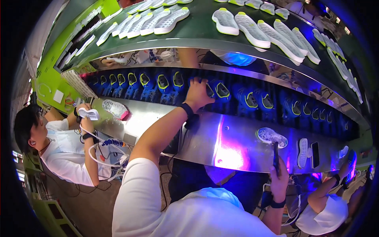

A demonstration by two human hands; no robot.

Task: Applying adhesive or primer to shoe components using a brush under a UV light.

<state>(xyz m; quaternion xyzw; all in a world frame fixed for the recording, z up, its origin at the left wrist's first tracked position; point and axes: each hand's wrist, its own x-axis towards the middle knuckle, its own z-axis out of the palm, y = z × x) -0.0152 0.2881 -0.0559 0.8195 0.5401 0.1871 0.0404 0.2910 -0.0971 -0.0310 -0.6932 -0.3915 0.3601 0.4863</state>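
Note:
My left hand [198, 94] reaches to the dark conveyor and is closed around a blue shoe upper [209, 91] with a yellow-green collar, mostly covered by my fingers. Beside it stands another blue upper [222, 91]. Low on the right, my right hand [279, 181] grips a dark-handled brush [276, 157]. The brush's far end meets a shoe sole [269, 135] lying on the metal bench, its upward face coated with whitish, wet-looking stuff. The bristles themselves are too small to make out.
Blue uppers line the dark conveyor [281, 108] on both sides. Above it, a green belt [201, 29] carries white soles. On the metal bench [197, 146] lie a white sole [303, 153] and a phone [315, 155]. Co-workers sit at left [75, 152] and right [325, 207].

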